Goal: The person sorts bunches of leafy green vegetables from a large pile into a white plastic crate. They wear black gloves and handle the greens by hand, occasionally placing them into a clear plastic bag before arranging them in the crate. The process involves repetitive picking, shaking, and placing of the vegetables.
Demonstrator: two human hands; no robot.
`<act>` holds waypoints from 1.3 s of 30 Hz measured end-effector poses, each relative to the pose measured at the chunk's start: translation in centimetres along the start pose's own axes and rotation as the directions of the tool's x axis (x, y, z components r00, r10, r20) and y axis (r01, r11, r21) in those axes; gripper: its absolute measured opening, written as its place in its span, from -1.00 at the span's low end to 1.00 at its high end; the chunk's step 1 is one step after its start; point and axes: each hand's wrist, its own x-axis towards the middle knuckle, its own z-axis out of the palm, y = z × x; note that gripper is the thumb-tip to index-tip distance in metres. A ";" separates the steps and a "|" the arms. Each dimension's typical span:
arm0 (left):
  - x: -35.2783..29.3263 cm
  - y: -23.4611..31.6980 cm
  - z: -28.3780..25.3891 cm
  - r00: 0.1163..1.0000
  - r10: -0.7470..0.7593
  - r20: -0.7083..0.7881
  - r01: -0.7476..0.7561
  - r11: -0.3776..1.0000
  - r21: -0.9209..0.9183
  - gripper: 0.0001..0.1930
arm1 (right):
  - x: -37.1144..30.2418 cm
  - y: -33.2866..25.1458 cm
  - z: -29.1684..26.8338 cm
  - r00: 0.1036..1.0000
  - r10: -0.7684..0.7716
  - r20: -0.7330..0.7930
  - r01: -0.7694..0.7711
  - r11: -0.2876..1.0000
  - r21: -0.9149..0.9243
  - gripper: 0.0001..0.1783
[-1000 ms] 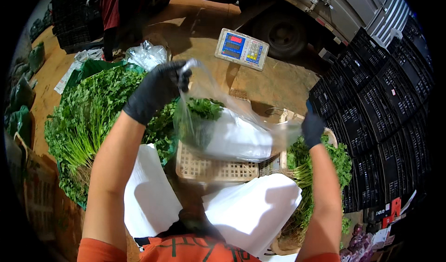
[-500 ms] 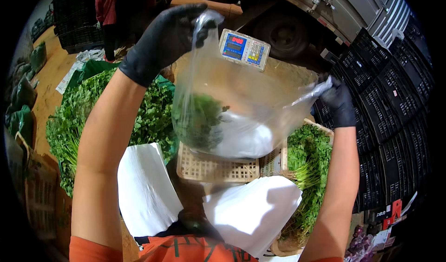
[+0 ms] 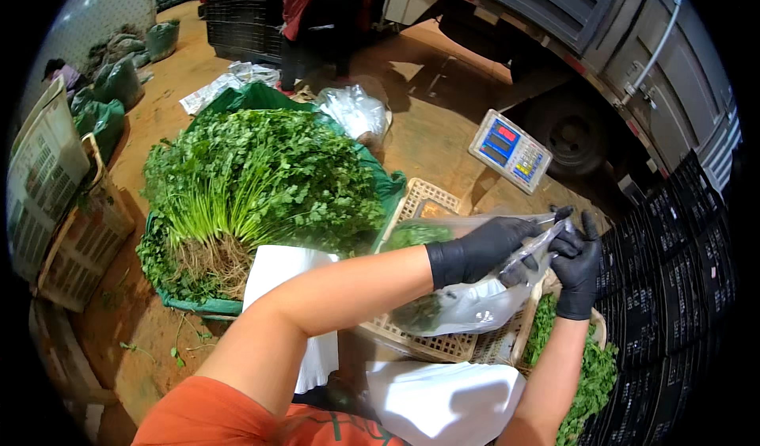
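Observation:
Both my hands wear black gloves and meet over the right part of the view, at the gathered mouth of a clear plastic bag (image 3: pixel 483 319). My left hand (image 3: pixel 500 250) reaches across and is closed on the bag's edge. My right hand (image 3: pixel 578 268) pinches the bag's mouth beside it, one finger raised. Some leafy greens and something white show through the film. The bag sags over a cream plastic crate (image 3: pixel 431 347). Past it stands a weighing scale's display panel (image 3: pixel 511 151), lit red.
At left, a large bundle of rooted leafy herbs (image 3: pixel 269 185), like coriander, lies on green sheeting. More greens (image 3: pixel 586 390) sit at lower right. White paper stacks (image 3: pixel 443 398) are near me. Black crates (image 3: pixel 657 288) rise at right. Beyond are a truck (image 3: pixel 570 18) and a person (image 3: pixel 324 18).
Both hands have come down and to the right with the bag. They were wide apart holding it stretched; now they are together at its mouth. My view has swung left.

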 end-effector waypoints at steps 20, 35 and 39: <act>1.1 0.6 -5.1 0.972 0.156 -0.178 -0.219 0.878 -0.426 -0.55 | -1.8 3.9 -8.3 0.950 -0.258 -0.177 0.219 0.952 -0.214 -0.75; 1.3 0.3 -2.7 0.802 0.514 0.303 -0.587 0.591 0.553 -0.61 | -1.5 7.6 1.8 0.969 -0.104 -0.226 0.021 0.939 -0.343 -0.42; 1.7 -1.1 -5.6 0.970 0.201 0.139 -0.243 0.854 0.460 -0.62 | 0.6 4.8 0.2 0.980 0.092 0.175 -0.112 0.988 0.109 -0.34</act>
